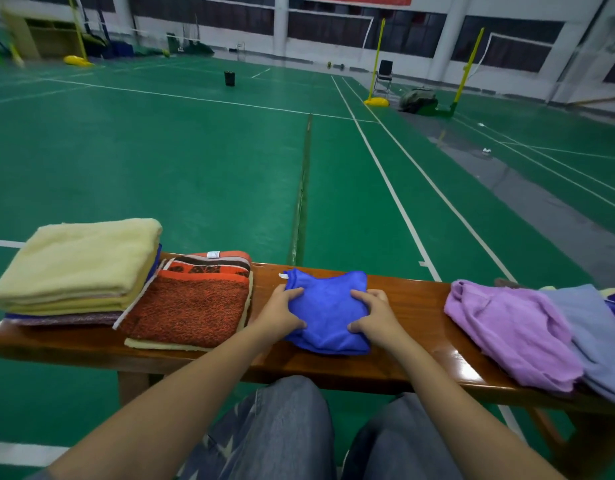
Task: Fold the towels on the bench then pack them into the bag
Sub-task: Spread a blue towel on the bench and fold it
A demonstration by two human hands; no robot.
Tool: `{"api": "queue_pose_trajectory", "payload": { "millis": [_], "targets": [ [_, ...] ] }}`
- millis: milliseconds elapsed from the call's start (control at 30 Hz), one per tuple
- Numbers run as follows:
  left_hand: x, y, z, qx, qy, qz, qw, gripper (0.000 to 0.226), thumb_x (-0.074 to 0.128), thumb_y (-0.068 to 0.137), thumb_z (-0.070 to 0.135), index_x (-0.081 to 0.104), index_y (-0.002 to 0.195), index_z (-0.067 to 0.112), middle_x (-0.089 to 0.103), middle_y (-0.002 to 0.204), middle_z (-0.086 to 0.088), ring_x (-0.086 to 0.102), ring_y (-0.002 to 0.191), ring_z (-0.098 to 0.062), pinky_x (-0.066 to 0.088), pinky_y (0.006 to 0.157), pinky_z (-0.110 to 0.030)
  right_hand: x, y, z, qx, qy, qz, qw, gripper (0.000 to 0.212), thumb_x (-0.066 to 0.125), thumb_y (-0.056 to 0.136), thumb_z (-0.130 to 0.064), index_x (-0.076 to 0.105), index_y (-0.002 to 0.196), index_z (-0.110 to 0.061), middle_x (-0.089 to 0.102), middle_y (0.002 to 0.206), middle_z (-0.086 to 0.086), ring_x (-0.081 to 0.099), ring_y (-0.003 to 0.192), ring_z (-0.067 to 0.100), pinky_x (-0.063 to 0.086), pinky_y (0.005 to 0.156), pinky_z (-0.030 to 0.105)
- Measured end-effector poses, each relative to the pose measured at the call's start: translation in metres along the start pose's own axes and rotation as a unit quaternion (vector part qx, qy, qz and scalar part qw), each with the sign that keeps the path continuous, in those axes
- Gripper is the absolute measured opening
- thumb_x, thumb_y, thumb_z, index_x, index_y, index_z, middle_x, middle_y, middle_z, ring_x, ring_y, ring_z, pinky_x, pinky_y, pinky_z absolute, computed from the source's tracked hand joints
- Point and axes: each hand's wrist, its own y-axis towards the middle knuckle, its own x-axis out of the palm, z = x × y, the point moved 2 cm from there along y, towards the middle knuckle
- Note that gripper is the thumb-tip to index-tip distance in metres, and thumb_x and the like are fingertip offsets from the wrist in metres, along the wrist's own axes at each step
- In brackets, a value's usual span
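Denim knees [299, 427] tucked below bench [403, 362] near edge. At mid-bench, left hand [282, 311] and right hand [372, 315] curled around opposite sides of folded blue towel [328, 306], pinching it. Likely to sag open if lifted by loose layers only; could also drag crumpled purple towel [507, 327] off bench's right end. No bag visible anywhere around bench; contents unknowable.

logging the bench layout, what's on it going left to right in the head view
folded yellow towel stack → folded orange patterned towel → left hand → blue towel → right hand → crumpled lilac towel → pale periwinkle towel
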Motion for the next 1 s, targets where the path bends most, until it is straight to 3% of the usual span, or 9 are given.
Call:
{"api": "queue_pose_trajectory", "payload": {
  "millis": [233,367,600,700,800,900,1000],
  "targets": [
    [-0.078,-0.023,0.019,0.047,-0.003,0.028,0.998,0.092,0.081,0.069,0.010,0.031,0.146,0.013,0.014,0.153,-0.009,0.022,0.140,-0.022,0.021,0.111,-0.027,-0.006,0.001,-0.077,-0.079,0.022,0.022,0.996,0.072,0.068,0.073,0.011,0.042,0.138,-0.002,0.028,0.138,0.014,0.037,0.127,0.022,0.022,0.086,0.004],
    [-0.140,-0.039,-0.005,0.036,0.048,0.057,0.997,0.092,0.080,0.071,0.011,0.029,0.147,0.019,0.009,0.156,-0.006,0.019,0.142,-0.019,0.019,0.108,-0.022,0.036,0.006,-0.120,-0.111,0.035,-0.014,0.993,0.075,0.070,0.073,0.009,0.039,0.140,-0.001,0.026,0.139,0.015,0.036,0.129,0.022,0.021,0.087,0.003],
    [-0.197,-0.054,-0.069,-0.022,0.082,0.053,0.995,0.092,0.081,0.071,0.012,0.029,0.147,0.018,0.005,0.156,-0.006,0.013,0.143,-0.019,0.017,0.111,-0.025,0.123,0.013,-0.150,-0.110,0.037,-0.087,0.989,0.078,0.072,0.075,0.003,0.035,0.143,-0.004,0.024,0.139,0.011,0.032,0.130,0.020,0.022,0.089,0.004],
    [-0.192,-0.055,-0.082,-0.006,0.172,0.090,0.981,0.088,0.080,0.068,0.034,0.038,0.143,0.017,0.004,0.154,-0.009,0.010,0.142,-0.023,0.013,0.112,-0.024,0.140,0.012,-0.142,-0.105,-0.015,-0.072,0.992,0.074,0.073,0.077,-0.011,0.037,0.142,-0.009,0.021,0.143,0.010,0.031,0.132,0.025,0.024,0.105,0.019],
    [-0.181,-0.059,-0.086,0.059,0.210,0.164,0.962,0.087,0.054,0.061,0.062,0.052,0.133,0.014,0.018,0.153,-0.009,0.018,0.140,-0.024,0.013,0.112,-0.025,0.148,0.012,-0.133,-0.169,-0.144,-0.017,0.975,0.073,0.072,0.077,-0.034,0.039,0.142,-0.020,0.013,0.153,0.004,0.019,0.138,0.026,0.020,0.113,0.030],
    [-0.163,-0.056,-0.095,0.067,0.185,0.108,0.974,0.096,0.040,0.065,0.073,0.042,0.141,0.014,0.028,0.153,-0.001,0.024,0.141,-0.015,0.013,0.111,-0.020,0.157,0.012,-0.127,-0.219,-0.137,-0.063,0.964,0.078,0.073,0.078,-0.038,0.036,0.144,-0.020,0.020,0.155,0.001,0.015,0.143,0.017,0.015,0.116,0.029],
    [-0.154,-0.054,-0.111,0.014,0.188,0.057,0.980,0.080,0.060,0.083,0.053,0.029,0.147,0.015,0.026,0.154,0.001,0.025,0.140,-0.013,0.020,0.112,-0.024,0.162,0.015,-0.115,-0.194,-0.120,-0.117,0.967,0.083,0.072,0.079,-0.042,0.032,0.146,-0.016,0.025,0.154,0.000,0.021,0.142,0.014,0.018,0.117,0.029]
  ]
}}
